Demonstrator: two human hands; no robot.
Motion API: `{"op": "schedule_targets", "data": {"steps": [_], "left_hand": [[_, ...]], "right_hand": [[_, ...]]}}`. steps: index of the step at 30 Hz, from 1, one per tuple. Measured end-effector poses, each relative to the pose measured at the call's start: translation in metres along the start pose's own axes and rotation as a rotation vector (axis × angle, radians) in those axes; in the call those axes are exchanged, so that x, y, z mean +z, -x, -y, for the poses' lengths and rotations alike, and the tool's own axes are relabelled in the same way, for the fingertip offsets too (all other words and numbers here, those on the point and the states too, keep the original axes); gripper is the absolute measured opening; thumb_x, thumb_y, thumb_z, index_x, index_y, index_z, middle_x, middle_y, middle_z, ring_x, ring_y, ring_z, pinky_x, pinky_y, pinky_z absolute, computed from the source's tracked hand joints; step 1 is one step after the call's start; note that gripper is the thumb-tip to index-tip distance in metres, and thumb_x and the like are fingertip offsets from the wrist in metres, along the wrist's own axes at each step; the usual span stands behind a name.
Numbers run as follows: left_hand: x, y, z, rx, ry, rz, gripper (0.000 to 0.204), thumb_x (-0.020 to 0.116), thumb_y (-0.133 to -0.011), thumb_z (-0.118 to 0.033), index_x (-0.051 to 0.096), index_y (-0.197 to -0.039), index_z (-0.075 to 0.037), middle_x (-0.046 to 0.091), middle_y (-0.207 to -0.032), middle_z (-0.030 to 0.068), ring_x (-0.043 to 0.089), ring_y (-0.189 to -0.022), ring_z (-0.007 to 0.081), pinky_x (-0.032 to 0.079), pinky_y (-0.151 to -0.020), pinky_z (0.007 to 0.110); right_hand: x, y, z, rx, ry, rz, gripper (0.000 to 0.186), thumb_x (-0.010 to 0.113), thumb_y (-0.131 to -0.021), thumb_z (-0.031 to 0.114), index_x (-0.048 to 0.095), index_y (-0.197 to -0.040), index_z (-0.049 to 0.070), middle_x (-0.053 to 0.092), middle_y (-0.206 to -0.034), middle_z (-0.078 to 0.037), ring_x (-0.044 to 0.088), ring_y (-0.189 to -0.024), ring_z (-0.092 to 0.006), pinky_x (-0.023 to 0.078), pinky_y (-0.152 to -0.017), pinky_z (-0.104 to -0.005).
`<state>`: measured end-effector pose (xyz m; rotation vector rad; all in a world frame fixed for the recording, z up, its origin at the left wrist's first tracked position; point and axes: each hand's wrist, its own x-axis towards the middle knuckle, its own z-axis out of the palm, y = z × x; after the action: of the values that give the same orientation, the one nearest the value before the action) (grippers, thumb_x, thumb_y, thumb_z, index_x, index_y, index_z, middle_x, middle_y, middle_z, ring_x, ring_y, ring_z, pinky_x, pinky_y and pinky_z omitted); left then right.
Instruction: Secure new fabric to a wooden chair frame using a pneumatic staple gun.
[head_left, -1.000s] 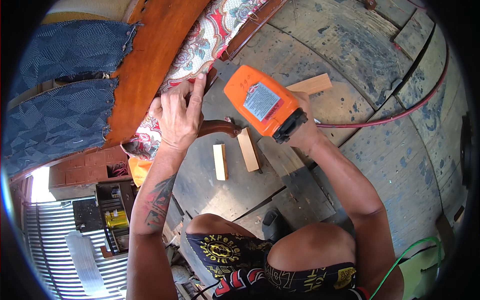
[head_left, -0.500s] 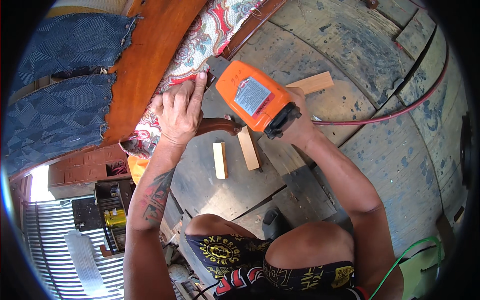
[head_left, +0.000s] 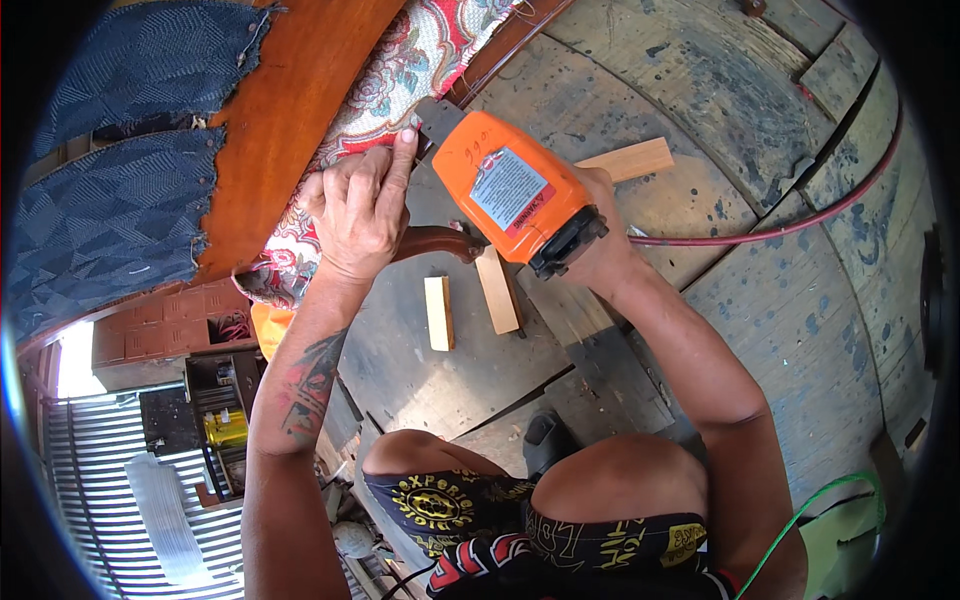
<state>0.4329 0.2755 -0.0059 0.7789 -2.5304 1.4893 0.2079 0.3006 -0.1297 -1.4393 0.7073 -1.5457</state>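
Left hand (head_left: pixel 360 220) on floral fabric (head_left: pixel 405 75) along the chair frame (head_left: pixel 290 120); index finger extended, other fingers bent. Cannot tell if they pinch the cloth. Right hand (head_left: pixel 598 240) grips the orange staple gun (head_left: pixel 512 185), its fingers mostly hidden behind the body. Gun's nose at the fabric's edge, just beside the left index fingertip. Below, on floorboards (head_left: pixel 480 390): 2 wood blocks (head_left: pixel 438 313), near each other. Red hose (head_left: pixel 760 237) at right.
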Motion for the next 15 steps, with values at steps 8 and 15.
{"op": "schedule_targets", "data": {"steps": [8,15], "left_hand": [[-0.017,0.013,-0.005,-0.088,-0.036,0.117,0.065,0.071,-0.069,-0.008,0.065,-0.133,-0.02,0.058,-0.102,-0.0039,0.056,-0.093,0.0135,0.03,-0.089,0.034],[-0.013,0.015,0.0,-0.036,-0.035,0.035,0.055,0.071,-0.072,-0.009,0.069,-0.127,-0.017,0.06,-0.096,-0.0039,0.057,-0.087,0.0129,0.031,-0.087,0.031]], "right_hand": [[-0.002,0.024,-0.014,-0.118,0.057,-0.033,0.061,0.085,-0.067,0.011,0.062,-0.123,0.001,0.072,-0.104,-0.019,0.073,-0.094,-0.0293,0.057,-0.082,-0.0361],[0.005,0.019,-0.007,-0.093,0.011,-0.013,0.062,0.087,-0.066,0.013,0.062,-0.12,-0.003,0.073,-0.101,-0.019,0.073,-0.092,-0.0293,0.057,-0.081,-0.0358]]}}
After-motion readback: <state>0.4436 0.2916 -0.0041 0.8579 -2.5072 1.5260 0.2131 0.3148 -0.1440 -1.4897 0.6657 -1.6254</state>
